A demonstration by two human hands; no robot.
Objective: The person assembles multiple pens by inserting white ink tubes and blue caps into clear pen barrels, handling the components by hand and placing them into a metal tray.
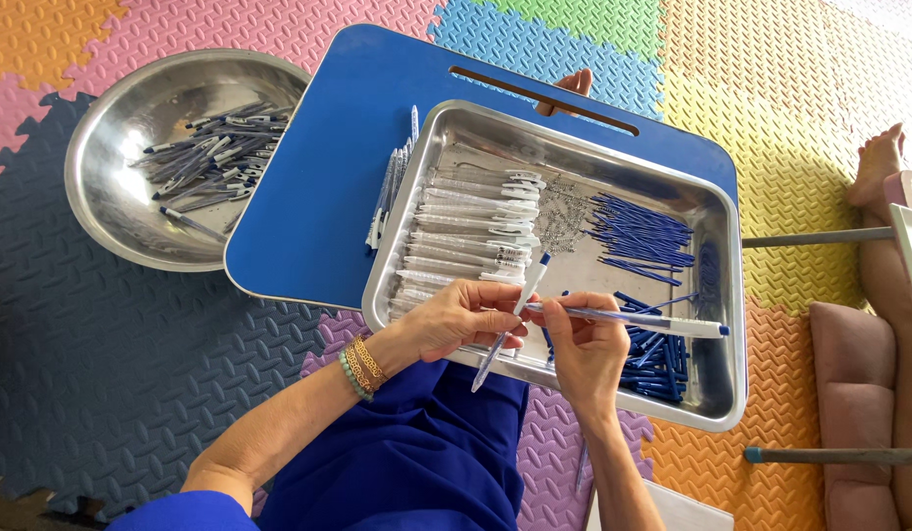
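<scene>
- Your left hand (466,320) grips a pen (512,320) that stands steeply, its blue tip up over the near part of the tray (716,393); its middle is hidden behind your fingers
- Your right hand (584,349) pinches a clear barrel (643,321) lying nearly level, blue end pointing right, above the near right of the tray; its left end is hidden in your fingertips
- Whether pen and barrel touch where your hands meet is hard to make out
- One steel tray rests on one blue board (318,197), with the board's slot (544,98) at the far edge
- In the tray's left half lies a stack of clear barrels (470,236), too closely overlapped to count
- Springs (562,216) sit as a small tangle in the middle, too fine to count
- Blue refills (641,236) lie in a pile at the far right, more blue parts (657,359) at the near right, partly behind your right hand; neither can be counted
- A few pens (389,192) lie on the board just left of the tray, roughly four, too tightly packed to count surely
- One steel bowl (112,206) on the far left holds finished pens (215,157), a heap beyond counting
- Toes (574,84) show past the board's far edge, a bare foot (879,162) at the far right
- Two bars (820,237) run off the right edge, cut off
</scene>
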